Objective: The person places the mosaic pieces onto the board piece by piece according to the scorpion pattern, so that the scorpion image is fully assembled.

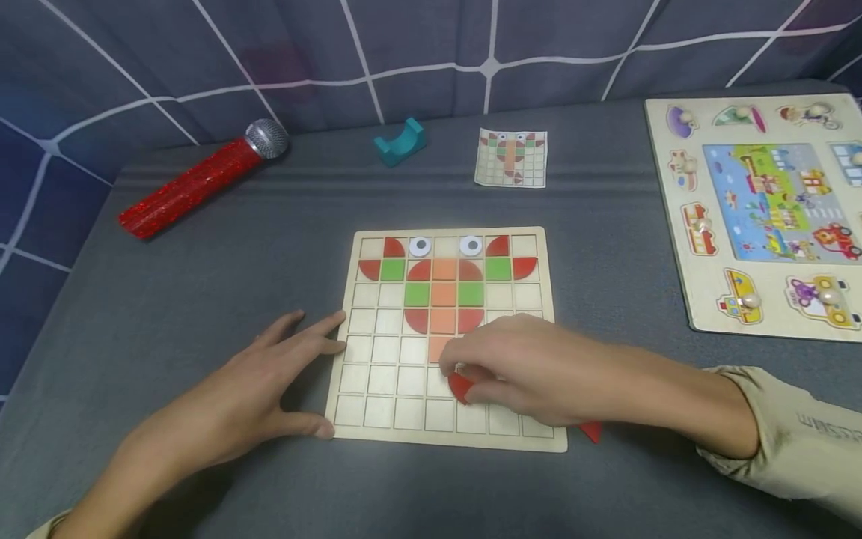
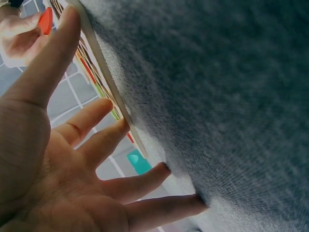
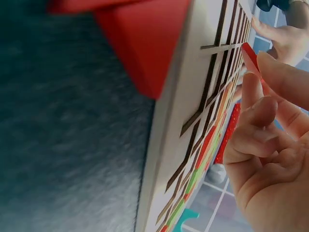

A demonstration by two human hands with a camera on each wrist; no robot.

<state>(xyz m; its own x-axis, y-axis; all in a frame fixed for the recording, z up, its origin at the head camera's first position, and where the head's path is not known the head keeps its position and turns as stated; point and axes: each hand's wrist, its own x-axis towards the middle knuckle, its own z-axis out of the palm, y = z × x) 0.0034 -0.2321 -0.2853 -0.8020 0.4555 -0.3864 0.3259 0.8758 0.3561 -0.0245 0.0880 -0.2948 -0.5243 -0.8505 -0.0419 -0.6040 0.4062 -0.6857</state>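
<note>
A wooden grid board (image 1: 384,374) lies on the table, with red quarter-round, green and orange square tiles and two googly eyes set in its upper cells. My right hand (image 1: 532,367) pinches a red quarter-round tile (image 1: 460,388) between thumb and fingers, over the lower middle of the grid below the orange column. In the right wrist view that red tile (image 3: 250,60) stands tilted above the board. My left hand (image 1: 263,382) is spread along the board's left edge, thumb at the lower corner and fingertips at the side; the left wrist view shows its fingers (image 2: 104,140) straight.
Red pieces (image 1: 591,430) lie beside the board's lower right corner, partly under my right forearm. Behind the board are a pattern card (image 1: 532,174), a teal curved block (image 1: 402,142) and a red microphone (image 1: 195,183). A wooden knob puzzle (image 1: 687,288) lies at the right.
</note>
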